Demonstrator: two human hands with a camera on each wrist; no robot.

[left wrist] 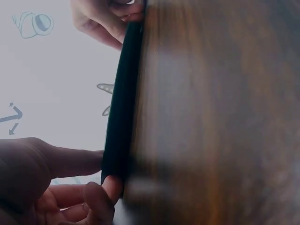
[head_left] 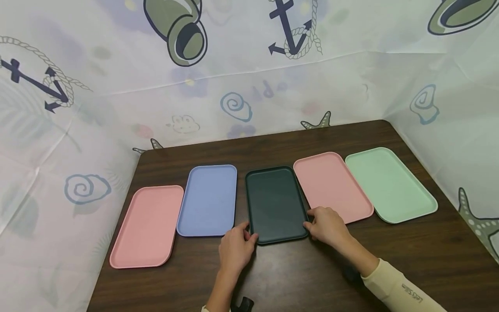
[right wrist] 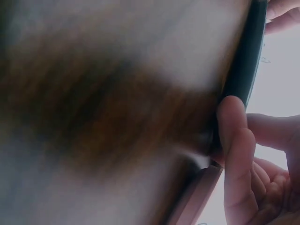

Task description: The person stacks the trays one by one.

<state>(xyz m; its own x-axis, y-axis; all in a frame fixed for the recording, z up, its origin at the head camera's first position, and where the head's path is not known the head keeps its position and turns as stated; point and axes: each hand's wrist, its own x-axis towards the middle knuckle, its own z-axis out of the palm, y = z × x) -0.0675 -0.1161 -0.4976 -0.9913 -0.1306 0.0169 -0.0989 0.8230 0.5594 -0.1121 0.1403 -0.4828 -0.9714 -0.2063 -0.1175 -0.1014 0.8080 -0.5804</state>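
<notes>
A dark green rectangular tray [head_left: 276, 203] lies in the middle of a row of trays, one short side towards me. My left hand [head_left: 237, 249] pinches its near left corner. In the left wrist view, the thumb [left wrist: 75, 161] is at the upper rim and a fingertip [left wrist: 111, 186] lies against the side below. My right hand [head_left: 329, 225] pinches the near right corner, its fingers [right wrist: 234, 126] at the tray's edge in the right wrist view. That hand also overlaps the near left corner of a pink tray [head_left: 331, 186] in the head view.
Left of the green tray lie a blue tray [head_left: 208, 201] and another pink tray [head_left: 148, 227]. A mint green tray [head_left: 391, 186] lies at the far right, against the pink one. The brown wooden table [head_left: 288, 277] backs onto a patterned white cloth [head_left: 273, 86].
</notes>
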